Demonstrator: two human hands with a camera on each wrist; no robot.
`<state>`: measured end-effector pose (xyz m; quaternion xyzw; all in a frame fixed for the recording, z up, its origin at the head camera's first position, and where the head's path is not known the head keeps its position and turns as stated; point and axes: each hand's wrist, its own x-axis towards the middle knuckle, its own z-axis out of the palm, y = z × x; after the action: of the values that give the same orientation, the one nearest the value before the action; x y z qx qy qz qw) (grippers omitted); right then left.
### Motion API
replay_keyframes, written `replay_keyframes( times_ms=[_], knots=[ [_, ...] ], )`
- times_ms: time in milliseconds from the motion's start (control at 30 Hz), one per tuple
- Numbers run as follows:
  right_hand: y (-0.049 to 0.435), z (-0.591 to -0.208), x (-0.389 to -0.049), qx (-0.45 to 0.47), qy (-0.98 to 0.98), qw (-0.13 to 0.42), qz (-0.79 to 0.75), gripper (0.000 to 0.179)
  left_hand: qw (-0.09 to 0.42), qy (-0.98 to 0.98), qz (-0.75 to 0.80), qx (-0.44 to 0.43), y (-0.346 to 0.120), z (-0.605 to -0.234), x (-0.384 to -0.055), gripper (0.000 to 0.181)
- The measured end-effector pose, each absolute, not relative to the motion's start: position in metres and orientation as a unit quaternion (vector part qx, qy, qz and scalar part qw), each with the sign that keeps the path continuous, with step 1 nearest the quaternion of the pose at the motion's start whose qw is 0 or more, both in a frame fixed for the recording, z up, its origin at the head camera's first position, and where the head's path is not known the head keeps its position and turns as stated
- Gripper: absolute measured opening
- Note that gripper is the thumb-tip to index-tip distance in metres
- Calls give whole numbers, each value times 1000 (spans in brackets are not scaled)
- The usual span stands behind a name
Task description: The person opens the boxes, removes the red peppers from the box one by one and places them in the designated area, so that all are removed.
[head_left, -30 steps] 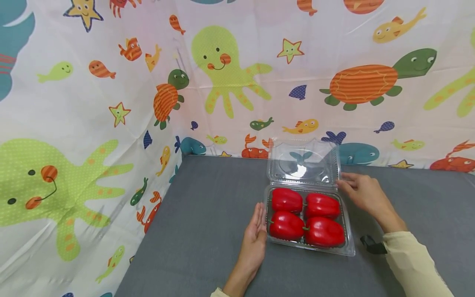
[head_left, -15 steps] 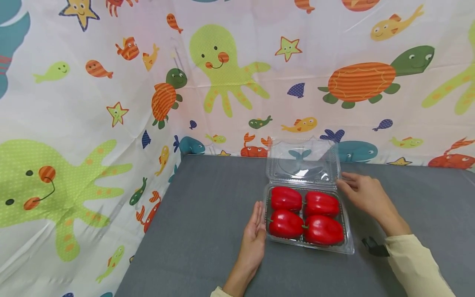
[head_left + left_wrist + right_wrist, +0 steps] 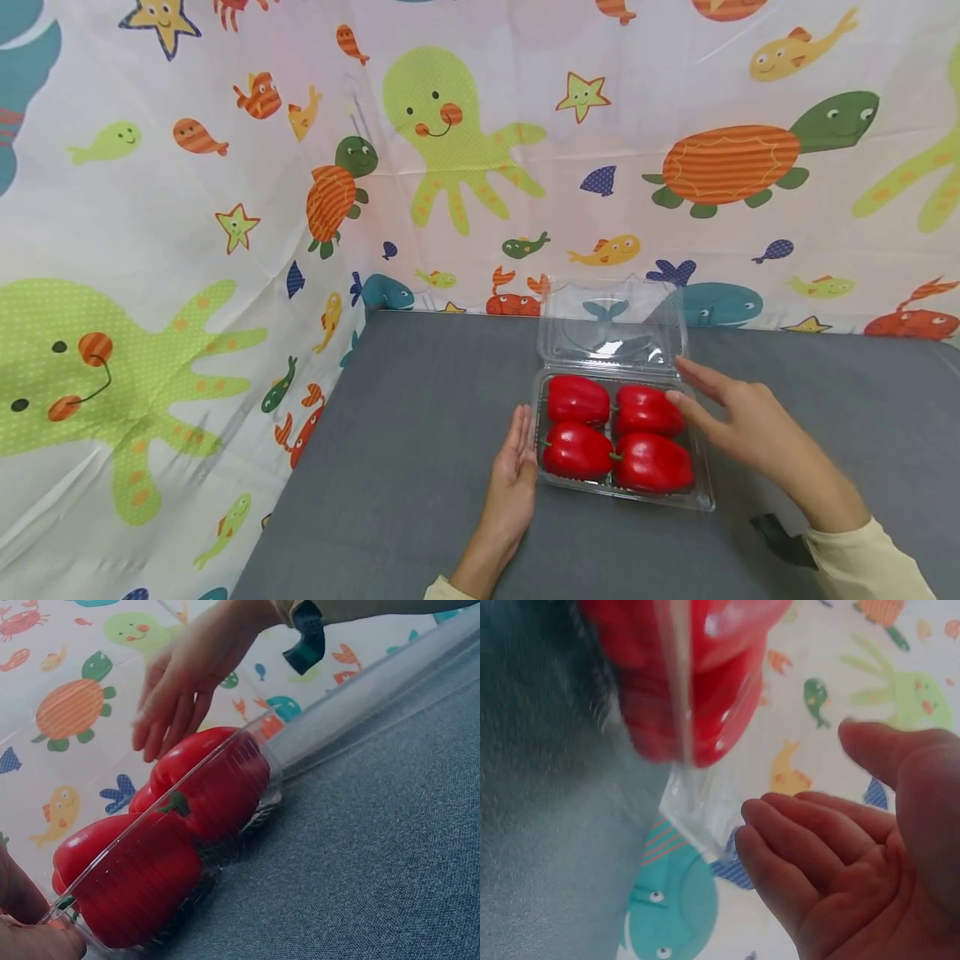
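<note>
A clear plastic clamshell box (image 3: 630, 497) sits on the grey table, holding several red bell peppers (image 3: 654, 463) in two rows, some with short green stems showing. Its transparent lid (image 3: 611, 325) stands raised at the back. Along the box's left side lies my left hand (image 3: 508, 492), fingers straight against the wall; in the left wrist view its thumb (image 3: 49, 941) is at the rim's corner. My right hand (image 3: 772, 442) hovers at the box's right back corner, fingers extended. Its palm (image 3: 862, 900) looks bare in the right wrist view, and the thumb stands apart from the fingers.
A white cloth (image 3: 480, 200) printed with sea animals hangs behind and to the left of the grey tabletop (image 3: 420, 433). Near my right wrist, a dark wrist-worn device (image 3: 783, 540) hangs below the pale sleeve (image 3: 862, 558).
My right hand has come away from the corner at the lid's hinge, spreading its fingers and shifting slightly toward the front right. The left hand, lid and peppers stay in place.
</note>
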<state>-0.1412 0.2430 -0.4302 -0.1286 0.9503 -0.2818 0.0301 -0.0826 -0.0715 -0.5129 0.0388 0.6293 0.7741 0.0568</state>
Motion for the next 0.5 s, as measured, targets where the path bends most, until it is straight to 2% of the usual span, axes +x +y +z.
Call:
replay_keyframes(
  times_ms=[167, 500],
  knots=[
    [231, -426, -122, -158, 946, 36, -282, 83, 49, 631, 773, 47, -71, -515, -84, 71],
    [213, -432, -92, -183, 942, 65, -273, 105, 35, 626, 777, 52, -69, -517, -84, 69]
  ],
)
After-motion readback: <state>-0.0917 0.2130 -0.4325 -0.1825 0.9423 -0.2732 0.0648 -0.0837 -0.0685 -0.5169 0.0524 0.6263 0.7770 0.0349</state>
